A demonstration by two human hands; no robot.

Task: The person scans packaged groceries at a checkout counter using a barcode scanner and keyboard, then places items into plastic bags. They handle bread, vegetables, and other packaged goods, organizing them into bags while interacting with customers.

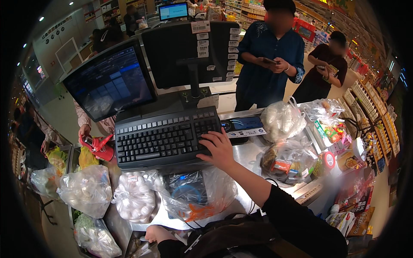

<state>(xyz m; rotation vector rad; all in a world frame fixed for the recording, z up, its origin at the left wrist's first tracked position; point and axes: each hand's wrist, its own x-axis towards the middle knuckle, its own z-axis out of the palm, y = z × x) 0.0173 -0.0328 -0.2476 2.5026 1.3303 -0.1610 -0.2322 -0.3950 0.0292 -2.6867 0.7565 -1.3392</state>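
My right hand rests with spread fingers on the number pad of a black keyboard. My left hand is low in the picture, over an open drawer or bin at the counter's near edge; its fingers are partly hidden, so what it holds cannot be told. Between my hands a clear plastic bag with orange print lies over a dark device. A bag of white round items stands left of it. A touchscreen monitor stands behind the keyboard, beside a card terminal.
Filled plastic bags crowd the left. More bags and packaged snacks stand at the right. A person in blue holds a phone across the counter. At the left, another person's hand touches a red item.
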